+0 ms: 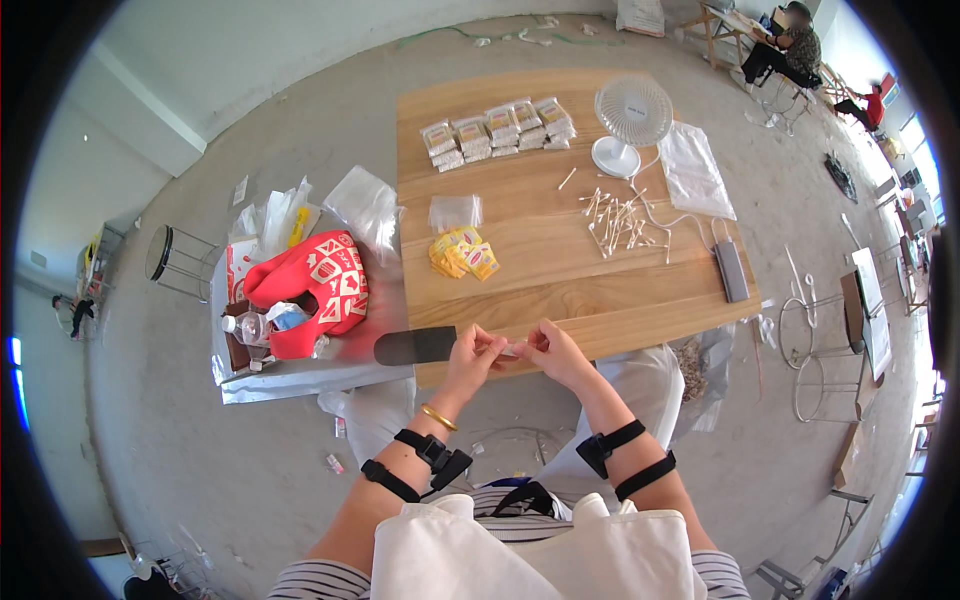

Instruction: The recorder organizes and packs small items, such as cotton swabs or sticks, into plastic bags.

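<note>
My left hand (478, 355) and my right hand (552, 355) meet at the table's near edge, fingertips pinched together. Between them is a small pale, see-through thing, too small to make out. Just left of my left hand, a dark flat strip with a rounded end (415, 345) juts past the table edge. Farther in lie a pile of small yellow cards (462, 254) and a stack of small clear plastic bags (455, 212). Loose cotton swabs (622, 222) are scattered on the right. At the back, filled small packets with yellow labels (500, 125) sit in rows.
A white desk fan (634, 112) stands at the back right, its cable running to a grey power bank (730, 270). Beside it lies a white plastic bag (697, 170). To the left, a silver surface (285, 385) bears a red patterned bag (320, 285) and a plastic bottle (245, 327).
</note>
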The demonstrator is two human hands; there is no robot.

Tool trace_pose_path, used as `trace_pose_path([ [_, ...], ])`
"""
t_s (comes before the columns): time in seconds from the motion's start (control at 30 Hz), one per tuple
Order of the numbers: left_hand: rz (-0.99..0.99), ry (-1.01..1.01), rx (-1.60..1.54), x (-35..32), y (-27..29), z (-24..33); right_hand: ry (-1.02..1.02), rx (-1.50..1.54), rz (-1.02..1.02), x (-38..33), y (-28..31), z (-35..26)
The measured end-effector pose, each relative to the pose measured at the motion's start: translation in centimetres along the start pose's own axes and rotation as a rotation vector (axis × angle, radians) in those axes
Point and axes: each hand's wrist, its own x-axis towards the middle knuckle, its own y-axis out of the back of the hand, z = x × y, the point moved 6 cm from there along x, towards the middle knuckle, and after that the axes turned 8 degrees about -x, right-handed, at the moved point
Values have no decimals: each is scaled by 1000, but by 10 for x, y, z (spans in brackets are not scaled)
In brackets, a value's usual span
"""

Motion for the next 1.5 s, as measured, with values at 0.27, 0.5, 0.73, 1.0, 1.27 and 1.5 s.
trace_pose_path([
  [0.27, 62, -62, 69, -6, -8, 3, 172, 7, 219, -1, 8, 0],
  [0.5, 190, -193, -12, -7, -11, 42, -86, 743, 74, -4, -1, -38],
  [0.73, 332, -160, -185, 29, 33, 38, -76, 394, -25, 26, -4, -20],
  [1.0, 303, -418, 900, 40, 73, 30, -81, 481, 129, 164, 68, -55],
  [1.27, 271, -580, 1032, 38, 55, 43, -176, 779, 275, 314, 68, -88],
  [1.5, 284, -548, 1034, 33, 65, 42, -244, 707, 440, 341, 46, -80],
])
